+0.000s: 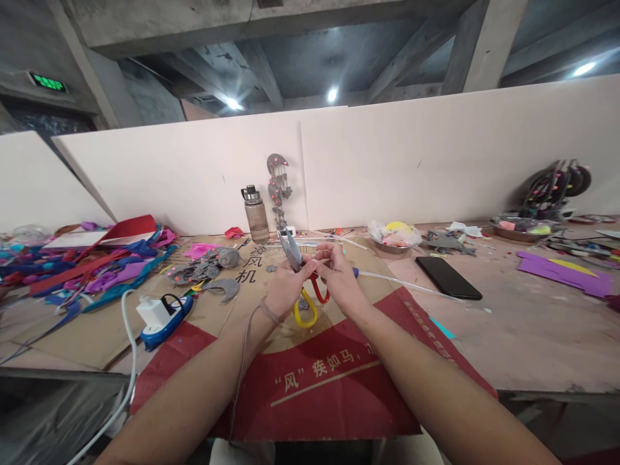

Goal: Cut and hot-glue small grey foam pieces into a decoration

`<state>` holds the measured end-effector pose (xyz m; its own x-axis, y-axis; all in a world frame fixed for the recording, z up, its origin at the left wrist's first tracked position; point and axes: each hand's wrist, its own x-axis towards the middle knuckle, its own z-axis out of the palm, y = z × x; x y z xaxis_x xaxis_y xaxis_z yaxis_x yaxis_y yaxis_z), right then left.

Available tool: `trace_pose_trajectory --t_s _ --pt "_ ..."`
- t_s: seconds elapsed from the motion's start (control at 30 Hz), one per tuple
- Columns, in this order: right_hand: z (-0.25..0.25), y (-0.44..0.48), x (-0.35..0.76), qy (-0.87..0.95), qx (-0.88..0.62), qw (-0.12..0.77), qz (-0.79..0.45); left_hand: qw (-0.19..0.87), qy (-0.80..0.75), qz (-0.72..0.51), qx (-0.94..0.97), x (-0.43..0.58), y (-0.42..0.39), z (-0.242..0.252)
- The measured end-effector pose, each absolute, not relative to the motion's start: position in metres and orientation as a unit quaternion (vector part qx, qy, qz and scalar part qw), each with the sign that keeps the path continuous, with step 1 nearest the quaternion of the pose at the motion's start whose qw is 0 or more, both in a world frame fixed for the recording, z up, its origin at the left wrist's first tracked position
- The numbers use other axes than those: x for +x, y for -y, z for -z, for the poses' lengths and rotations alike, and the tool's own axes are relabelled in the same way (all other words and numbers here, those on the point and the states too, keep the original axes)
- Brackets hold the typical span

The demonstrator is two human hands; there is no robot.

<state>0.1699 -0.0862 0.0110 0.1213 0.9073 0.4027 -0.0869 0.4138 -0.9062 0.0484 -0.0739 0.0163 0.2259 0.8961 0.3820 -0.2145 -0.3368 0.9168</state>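
Note:
My left hand (287, 287) is closed, thumb and fingers pinched on a grey pointed piece (292, 250) that stands up from the grip. Whether it is felt or scissor blades I cannot tell. Close against it, my right hand (339, 274) has thumb and index finger together at the left fingertips; anything in that pinch is too small to make out. Just below the hands show a yellow handle loop (305, 316) and a red handle loop (320, 292), like those of scissors. Grey yarn (242, 361) hangs from my left wrist.
Printed cardboard (334, 400) covers the bench before me. Left are grey felt pieces (227, 289), a power strip (167, 323) and coloured fabric (113, 278). Behind stand a bottle (256, 216) and a grey hanging ornament (278, 184). A phone (448, 278) and bowl (393, 245) lie right.

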Motion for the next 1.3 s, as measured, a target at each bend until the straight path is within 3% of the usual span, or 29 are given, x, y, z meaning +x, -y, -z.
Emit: trace_pose_trajectory --t_s 0.23,0.47,0.67,0.8,0.9,1.07,1.13,1.3 --pt "-0.020 0.089 0.173 0.497 -0.369 0.658 -0.428 0.609 -0.228 -0.545 0.529 0.053 0.076 -0.016" --pt "-0.025 0.092 0.181 0.634 -0.395 0.597 -0.293 0.640 -0.239 -0.523 0.509 0.045 0.068 -0.018" --pt "-0.033 0.097 0.189 0.743 -0.439 0.495 -0.100 0.648 -0.259 -0.493 0.520 0.040 0.066 -0.020" --pt "-0.036 0.099 0.191 0.767 -0.455 0.448 -0.059 0.633 -0.280 -0.484 0.535 0.038 0.062 -0.017" --pt "-0.033 0.096 0.191 0.753 -0.466 0.461 -0.065 0.624 -0.290 -0.478 0.546 0.037 0.060 -0.015" --pt "-0.029 0.088 0.192 0.722 -0.416 0.492 -0.253 0.612 -0.251 -0.451 0.599 0.033 0.059 -0.019" --pt "-0.030 0.089 0.193 0.729 -0.406 0.477 -0.275 0.583 -0.252 -0.449 0.628 0.032 0.060 -0.021" --pt "-0.037 0.097 0.193 0.778 -0.464 0.408 -0.110 0.485 -0.320 -0.472 0.663 0.032 0.064 -0.026"
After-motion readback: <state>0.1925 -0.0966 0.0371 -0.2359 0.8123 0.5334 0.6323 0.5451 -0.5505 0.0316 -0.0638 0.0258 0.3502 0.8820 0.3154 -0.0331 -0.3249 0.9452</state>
